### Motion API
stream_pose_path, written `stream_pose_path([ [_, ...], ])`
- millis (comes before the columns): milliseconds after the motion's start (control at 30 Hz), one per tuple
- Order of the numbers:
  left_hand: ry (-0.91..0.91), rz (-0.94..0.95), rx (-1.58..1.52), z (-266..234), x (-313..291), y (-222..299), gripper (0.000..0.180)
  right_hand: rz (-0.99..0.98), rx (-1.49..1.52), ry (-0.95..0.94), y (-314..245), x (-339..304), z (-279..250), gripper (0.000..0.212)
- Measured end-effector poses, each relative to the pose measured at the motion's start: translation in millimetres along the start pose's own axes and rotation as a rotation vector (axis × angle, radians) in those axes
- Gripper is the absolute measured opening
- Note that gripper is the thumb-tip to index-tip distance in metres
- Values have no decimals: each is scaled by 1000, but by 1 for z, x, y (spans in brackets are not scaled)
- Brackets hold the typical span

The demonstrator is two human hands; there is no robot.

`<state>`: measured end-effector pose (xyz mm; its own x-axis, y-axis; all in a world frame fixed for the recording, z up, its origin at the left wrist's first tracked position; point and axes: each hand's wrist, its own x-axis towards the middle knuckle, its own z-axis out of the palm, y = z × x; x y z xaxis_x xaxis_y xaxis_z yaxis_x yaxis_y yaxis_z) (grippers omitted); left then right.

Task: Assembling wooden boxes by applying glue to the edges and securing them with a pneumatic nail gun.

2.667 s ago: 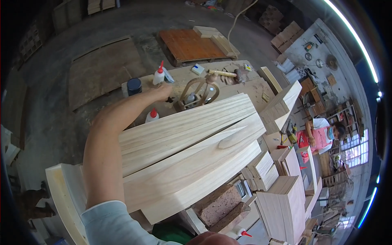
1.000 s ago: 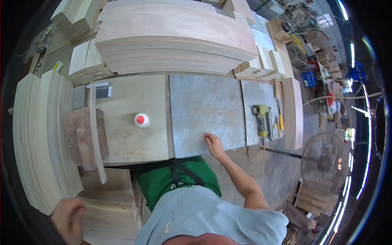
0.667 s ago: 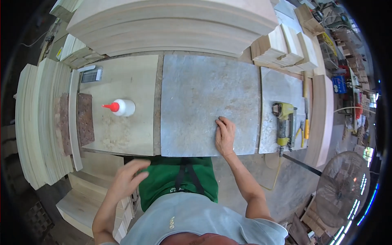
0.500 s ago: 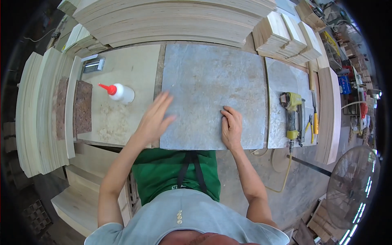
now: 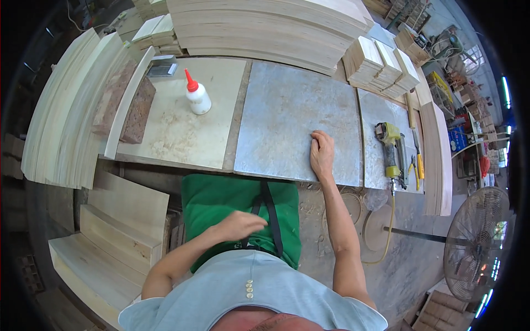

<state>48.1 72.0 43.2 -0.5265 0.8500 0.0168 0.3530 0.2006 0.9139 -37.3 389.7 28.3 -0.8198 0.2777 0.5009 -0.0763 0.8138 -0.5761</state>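
My left hand (image 5: 241, 226) hovers in front of the green apron (image 5: 221, 193), with nothing visible in it. Its fingers lie together, loosely bent and pointing right. On the bluish-grey metal sheet (image 5: 281, 121) that covers the middle of the bench rests my right hand (image 5: 322, 151), fingers curled inward and nothing seen in them. A white squeeze bottle (image 5: 199, 100) with a red nozzle stands on the pale board (image 5: 221, 135) left of the sheet. Right of my right hand, apart from it, is a yellow-green and black air nail gun (image 5: 391, 146) on a second metal plate.
Stacked wooden boards (image 5: 259, 27) line the bench's far side; more stacks (image 5: 61, 121) stand left beside a reddish-brown block (image 5: 138, 110). A yellow-handled tool (image 5: 420, 165) and pliers (image 5: 412, 167) lie right. A yellow hose (image 5: 391, 226) hangs near a standing fan (image 5: 477, 243).
My left hand has drawn back from above the bench to the apron, its fingers bending. My right hand still rests on the metal sheet. The view has shifted.
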Motion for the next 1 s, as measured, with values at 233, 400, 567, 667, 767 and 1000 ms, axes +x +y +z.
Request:
stream_pose_path([
  [233,836,-511,-425,-33,-53,-58,19,-111,-105,4,-4,-2,2,17],
  [400,843,-476,-361,-38,-68,-67,19,-145,-109,33,-4,-3,3,19],
  [567,719,-459,-336,-31,-40,-57,20,-123,-311,-101,-17,-26,2,38],
  [667,595,-424,-101,-28,-26,-39,17,-140,-395,-158,-29,-45,-7,46],
  [767,589,-170,164,-39,-13,-20,17,-123,-424,-254,-35,-58,-18,52],
  [1000,322,8,722,-85,52,-12,64,-182,-327,-391,-28,-60,-40,69],
])
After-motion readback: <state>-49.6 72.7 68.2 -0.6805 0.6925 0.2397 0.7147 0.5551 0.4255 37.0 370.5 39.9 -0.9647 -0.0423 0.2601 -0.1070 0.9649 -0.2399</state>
